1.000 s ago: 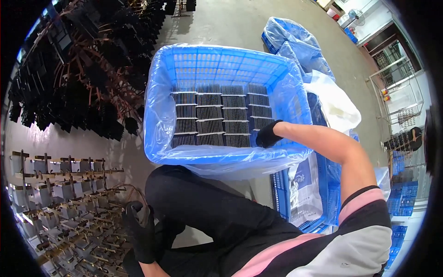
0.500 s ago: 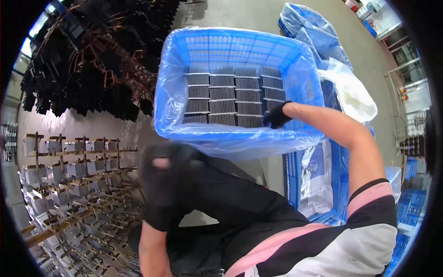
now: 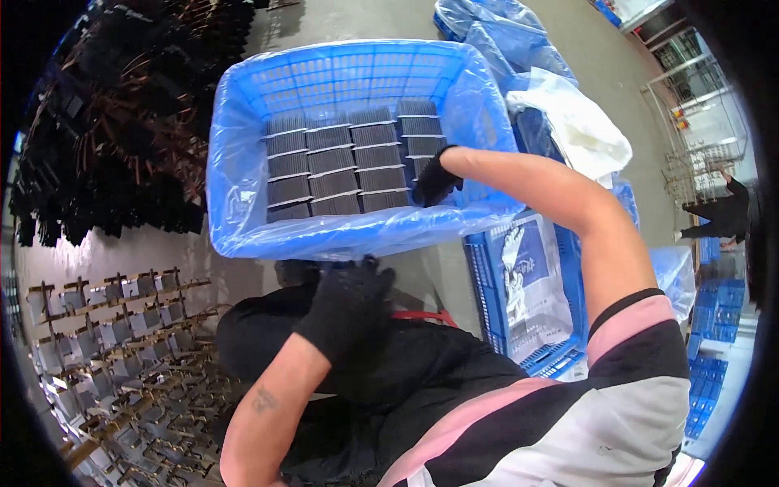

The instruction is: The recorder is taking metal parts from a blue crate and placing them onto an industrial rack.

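A blue plastic basket (image 3: 357, 65), lined with clear blue film, holds rows of thin dark plates (image 3: 333, 161) stacked on edge, with pale strips between the rows. My right hand (image 3: 436, 180), in a black glove, reaches down inside it at the near end of the rightmost row. Its fingers point downward against the plates, the thumb standing apart; the fingertips are partly hidden. Just outside the basket's near edge is my left hand (image 3: 353, 300), also gloved in black, above my dark trousers. Its fingers stretch toward the liner and look apart, with nothing visible in them.
Black parts (image 3: 122, 105) hang densely at the upper left. Below them stands a rack of grey pieces (image 3: 114, 325) on brass-coloured bars. More blue crates (image 3: 531, 284) and a white bag (image 3: 568, 122) lie to the right. A person (image 3: 722, 215) in dark clothes is at the far right.
My left hand, blurred earlier over my leg, has moved right to the basket's near edge. The view has shifted, so the basket appears further left. My right hand stays by the rightmost row.
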Motion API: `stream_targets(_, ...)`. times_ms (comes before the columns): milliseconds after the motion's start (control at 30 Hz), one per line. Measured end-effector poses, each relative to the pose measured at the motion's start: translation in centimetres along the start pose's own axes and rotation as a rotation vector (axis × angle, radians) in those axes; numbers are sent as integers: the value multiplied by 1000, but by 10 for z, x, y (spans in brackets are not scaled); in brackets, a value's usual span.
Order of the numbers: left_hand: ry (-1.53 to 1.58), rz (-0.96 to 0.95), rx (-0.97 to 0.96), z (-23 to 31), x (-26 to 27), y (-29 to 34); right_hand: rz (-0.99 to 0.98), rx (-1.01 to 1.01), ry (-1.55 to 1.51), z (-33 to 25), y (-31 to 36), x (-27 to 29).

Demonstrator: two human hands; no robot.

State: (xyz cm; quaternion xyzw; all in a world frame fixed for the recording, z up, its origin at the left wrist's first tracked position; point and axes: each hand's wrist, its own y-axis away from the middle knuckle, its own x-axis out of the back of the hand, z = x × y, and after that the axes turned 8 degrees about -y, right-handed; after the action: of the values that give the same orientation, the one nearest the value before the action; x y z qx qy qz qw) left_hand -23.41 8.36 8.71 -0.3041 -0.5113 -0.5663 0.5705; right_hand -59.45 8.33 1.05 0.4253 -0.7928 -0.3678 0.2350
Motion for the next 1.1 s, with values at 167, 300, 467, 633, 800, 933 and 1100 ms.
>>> stream_targets(167, 22, 564, -429, 41, 58, -25, 827, 227, 324, -63, 116, -23)
stream_targets(300, -272, 828, -142, 22, 76, -40, 2091, 260, 510, -51, 155, -96)
stream_targets(467, -252, 583, 0, 2, 27, -63, 1352, 446, -1528, -7, 104, -194)
stream_targets(633, -301, 553, 51, 0, 22, -60, 1929, 277, 297, 25, 68, -197)
stream_targets(800, -288, 571, 28, 6, 24, -66, 1891, 212, -613, 124, -23, -235)
stream_targets(933, -302, 607, 30, 9, 24, -67, 1668, 463, -1333, 148, -9, -234)
stream_targets(1100, -314, 635, 65, 0, 19, -56, 1194, 746, -1833, -11, 70, -218)
